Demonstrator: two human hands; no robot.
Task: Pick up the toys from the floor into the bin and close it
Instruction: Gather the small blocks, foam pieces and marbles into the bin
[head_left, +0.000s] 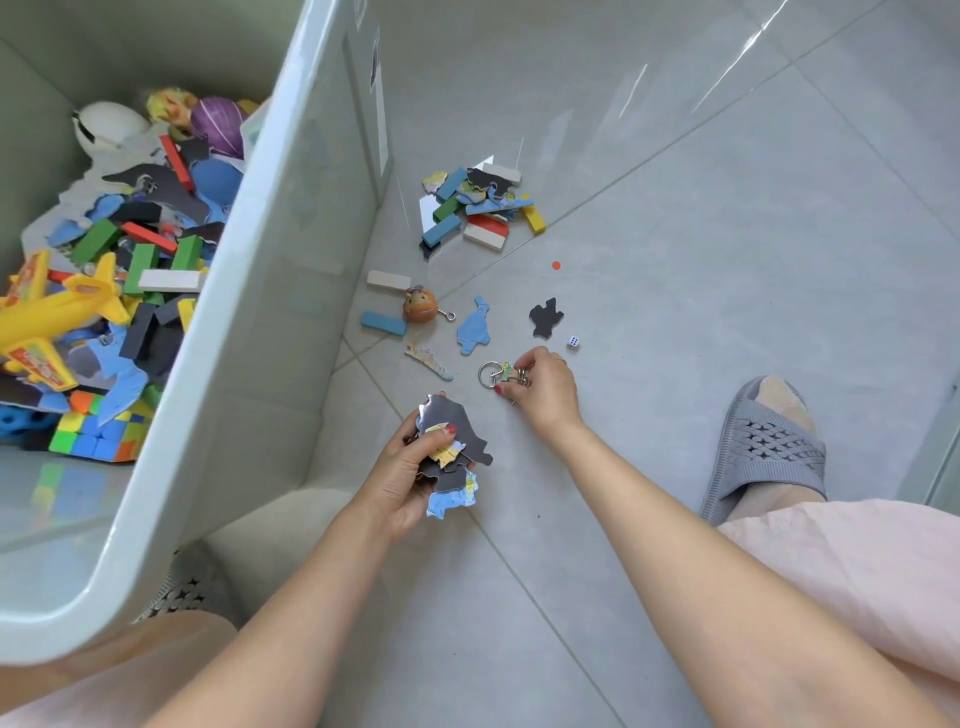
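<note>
Floor (675, 260): we see bare tile right of bin (270, 291).
Left hand (410, 478): grips puzzle pieces (457, 447).
Right hand (545, 387): pinches key ring (491, 374).

left hand (410, 467) grips stack of flat puzzle pieces (452, 452) | right hand (540, 384) pinches metal key ring (491, 374) on tiled floor (675, 291) | open bin (249, 322) at left holds yellow toy plane (52, 312), blocks

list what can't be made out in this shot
- Bin, head view: its lid is not in view; the frame's left and top edges cut the bin off.
- Puzzle pieces in the left hand: the count is hidden; they overlap and the fingers cover them.
- Metal rings under the right hand: the fingers hide part.
- Dice: too small to read.
</note>
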